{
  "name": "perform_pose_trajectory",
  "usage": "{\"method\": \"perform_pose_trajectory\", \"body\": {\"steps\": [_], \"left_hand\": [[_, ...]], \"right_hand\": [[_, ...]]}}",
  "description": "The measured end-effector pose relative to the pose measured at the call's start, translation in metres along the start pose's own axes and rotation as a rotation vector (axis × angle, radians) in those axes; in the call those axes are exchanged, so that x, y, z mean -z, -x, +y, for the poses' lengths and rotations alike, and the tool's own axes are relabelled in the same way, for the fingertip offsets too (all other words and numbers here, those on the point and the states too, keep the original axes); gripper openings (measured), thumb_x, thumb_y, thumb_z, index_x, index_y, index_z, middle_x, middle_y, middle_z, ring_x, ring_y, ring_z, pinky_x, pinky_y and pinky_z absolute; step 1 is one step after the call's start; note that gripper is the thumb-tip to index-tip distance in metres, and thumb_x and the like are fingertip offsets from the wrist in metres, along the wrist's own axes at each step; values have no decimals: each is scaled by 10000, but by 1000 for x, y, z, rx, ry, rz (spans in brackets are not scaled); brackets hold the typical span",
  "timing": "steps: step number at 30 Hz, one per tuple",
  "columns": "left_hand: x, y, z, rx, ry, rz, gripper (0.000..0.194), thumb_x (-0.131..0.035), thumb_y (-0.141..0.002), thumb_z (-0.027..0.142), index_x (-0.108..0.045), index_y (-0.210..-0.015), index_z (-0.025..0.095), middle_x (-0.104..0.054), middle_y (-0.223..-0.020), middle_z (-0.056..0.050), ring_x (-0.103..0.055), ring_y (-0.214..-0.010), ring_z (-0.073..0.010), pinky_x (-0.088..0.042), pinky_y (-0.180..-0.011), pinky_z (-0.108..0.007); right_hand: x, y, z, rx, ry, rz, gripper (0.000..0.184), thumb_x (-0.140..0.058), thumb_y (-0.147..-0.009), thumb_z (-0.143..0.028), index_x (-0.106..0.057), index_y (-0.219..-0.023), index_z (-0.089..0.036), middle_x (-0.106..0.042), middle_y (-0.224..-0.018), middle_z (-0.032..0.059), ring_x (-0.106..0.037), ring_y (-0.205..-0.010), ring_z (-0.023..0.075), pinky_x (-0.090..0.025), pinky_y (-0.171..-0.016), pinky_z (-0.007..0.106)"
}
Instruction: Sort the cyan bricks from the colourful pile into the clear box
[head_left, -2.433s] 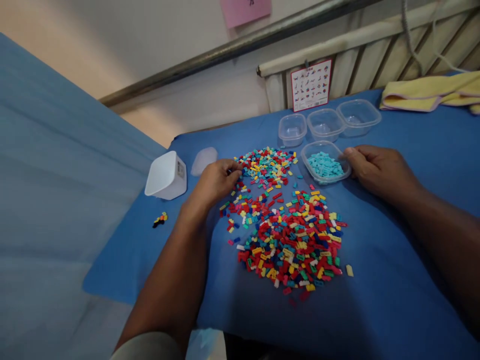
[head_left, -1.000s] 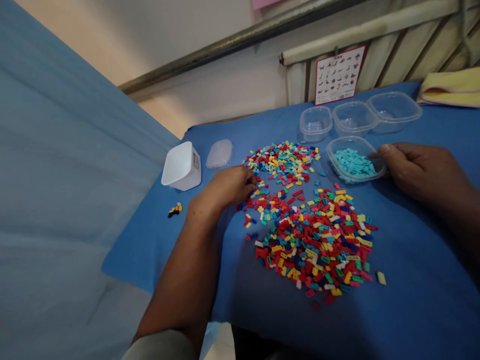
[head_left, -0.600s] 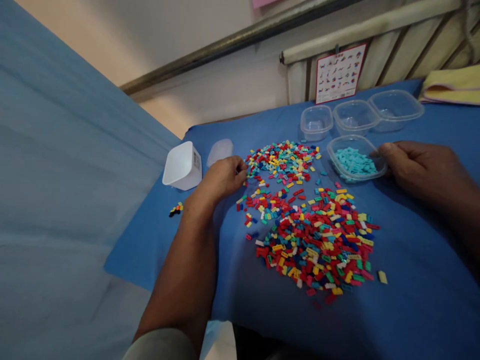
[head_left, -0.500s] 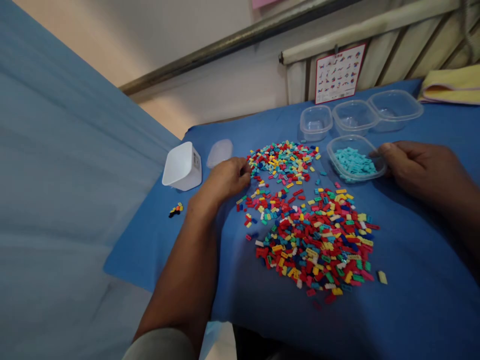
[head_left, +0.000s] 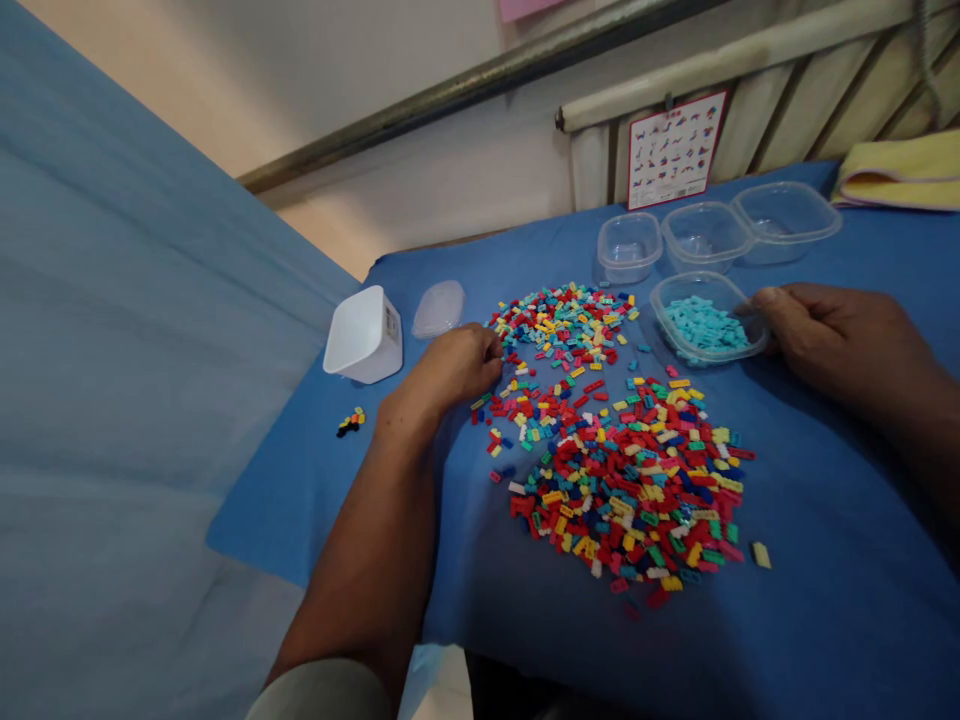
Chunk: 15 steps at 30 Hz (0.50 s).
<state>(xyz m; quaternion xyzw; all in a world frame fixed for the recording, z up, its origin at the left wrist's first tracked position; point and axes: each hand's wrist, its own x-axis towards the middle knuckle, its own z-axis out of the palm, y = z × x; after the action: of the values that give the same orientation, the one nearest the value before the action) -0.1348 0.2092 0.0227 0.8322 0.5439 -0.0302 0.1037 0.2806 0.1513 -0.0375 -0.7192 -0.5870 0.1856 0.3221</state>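
Observation:
A large heap of small coloured bricks (head_left: 622, 470) lies spread on a blue cloth (head_left: 810, 560). My left hand (head_left: 450, 368) rests at the heap's upper left edge, fingers curled and pinched among the bricks; what they hold is hidden. My right hand (head_left: 840, 335) lies beside a clear tub of light blue bricks (head_left: 705, 320), thumb touching its right rim and fingers curled against it.
Three empty clear tubs (head_left: 705, 232) stand in a row behind the filled one. A white box (head_left: 364, 335) and a clear lid (head_left: 439, 306) sit at the left. A few bricks (head_left: 350, 421) lie apart. A yellow towel (head_left: 900, 175) and a picture card (head_left: 667, 148) are at the back.
My left hand shifted slightly back and forth along the heap's upper left edge, picking among the bricks. My right hand stayed on the tub. The view shifted a little.

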Motion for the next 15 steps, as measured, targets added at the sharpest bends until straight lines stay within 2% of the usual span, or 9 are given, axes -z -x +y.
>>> {"method": "perform_pose_trajectory", "body": {"steps": [4, 7, 11, 15], "left_hand": [[4, 2, 7, 6, 161, 92, 118, -601, -926, 218, -709, -887, 189, -700, -827, -25, -574, -719, -168, -386, -690, -335], [7, 2, 24, -7, 375, 124, 166, -625, -964, 292, -741, -987, 175, -718, -843, -22, -603, -731, -161, -430, -690, -314], [8, -8, 68, -162, 551, 141, 179, -650, -975, 308, -753, -1017, 168, -725, -861, -21, -618, -748, -153, -460, -696, -297], [10, -32, 127, -372, 452, 148, 124, -654, -976, 227, -760, -1011, 174, -759, -963, -33, -660, -839, -166, -478, -777, -311]], "right_hand": [[-1, -1, 0, -4, -19, 1, 434, -527, -991, -549, -782, -854, -226, -751, -759, 54, -661, -755, 248, -444, -710, 379], [-2, -3, 1, 43, -69, 0, 434, -528, -1019, -532, -799, -912, -210, -730, -739, 46, -639, -730, 233, -431, -695, 366], [-1, -5, 2, 86, -73, -25, 464, -514, -1068, -534, -686, -765, -228, -662, -681, 33, -599, -687, 210, -397, -676, 354], [-1, -7, 1, 97, -87, -22, 486, -512, -1076, -534, -594, -687, -255, -654, -677, 31, -598, -693, 213, -395, -688, 357]]}}
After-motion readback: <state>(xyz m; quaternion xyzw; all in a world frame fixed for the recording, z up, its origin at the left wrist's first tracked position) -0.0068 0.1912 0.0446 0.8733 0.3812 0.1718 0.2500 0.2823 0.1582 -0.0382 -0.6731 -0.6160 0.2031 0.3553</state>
